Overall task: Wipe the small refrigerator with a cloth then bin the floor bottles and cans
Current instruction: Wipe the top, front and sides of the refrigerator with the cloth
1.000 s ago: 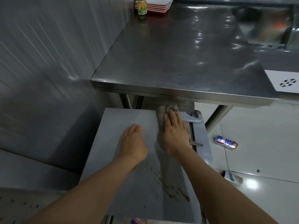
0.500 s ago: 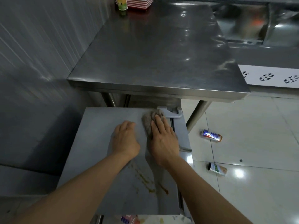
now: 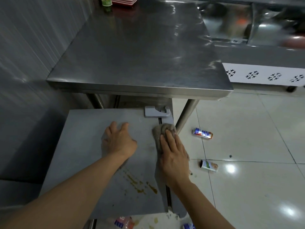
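You are pressing a grey cloth flat against the top of the small refrigerator with your right hand, fingers lying straight over it and not curled round it, so the cloth is being pushed rather than held. It is sitting at the refrigerator's far right corner, just short of the white hinge bracket, and it is bunching ahead of your fingertips. Your left hand is resting on the refrigerator top to the left of the cloth, fingers spread and loosely bent, holding nothing and steadying you. The cloth is looking soft and limp; it is likely going to fold under itself unless you are keeping your palm spread on it, and pinching a gathered edge should be the easy way to lift it. Brown stains are lying on the refrigerator top nearer to you than the cloth, not yet wiped. On the floor to the right of the refrigerator, a blue and red can is lying on its side, its long axis running left to right and slightly toward you. A white and green can is lying nearer you, open end pointing back toward the refrigerator. Both are looking light, thin-walled and prone to rolling, so gripping round the middle seems best. More litter is showing at the refrigerator's near edge.
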A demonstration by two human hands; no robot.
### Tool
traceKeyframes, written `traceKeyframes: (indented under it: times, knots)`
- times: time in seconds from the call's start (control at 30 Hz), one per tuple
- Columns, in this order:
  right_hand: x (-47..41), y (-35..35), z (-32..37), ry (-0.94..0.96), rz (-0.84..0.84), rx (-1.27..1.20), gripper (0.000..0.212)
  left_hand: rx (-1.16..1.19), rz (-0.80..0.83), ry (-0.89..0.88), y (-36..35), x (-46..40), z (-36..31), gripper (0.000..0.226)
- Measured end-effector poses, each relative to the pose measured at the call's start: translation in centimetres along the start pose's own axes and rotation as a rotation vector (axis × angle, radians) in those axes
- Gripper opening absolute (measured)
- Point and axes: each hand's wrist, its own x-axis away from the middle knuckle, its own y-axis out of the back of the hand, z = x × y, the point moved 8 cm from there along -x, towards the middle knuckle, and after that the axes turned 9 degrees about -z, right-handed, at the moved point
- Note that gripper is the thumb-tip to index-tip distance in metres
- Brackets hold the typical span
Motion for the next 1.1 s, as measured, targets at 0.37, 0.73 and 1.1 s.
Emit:
traceKeyframes:
  times: [0.37,0.73,1.1]
  knots:
    - [-2.0,-0.3,2.1,-0.014,0.024,-0.154,0.061,0.055,0.011,-0.033,0.4,-1.1,-0.1,0.059]
    - [-11.5,-2.8,4.5,0.063,0.069,-0.027,0.054,0.024,0.011,-0.095,0.1,-2.0,-0.4,0.065]
    - [-11.4,-2.1,0.3,0.051,0.033,0.099,0.048,-0.019,0.063,-0.056,-0.3,-1.9,-0.4,0.071]
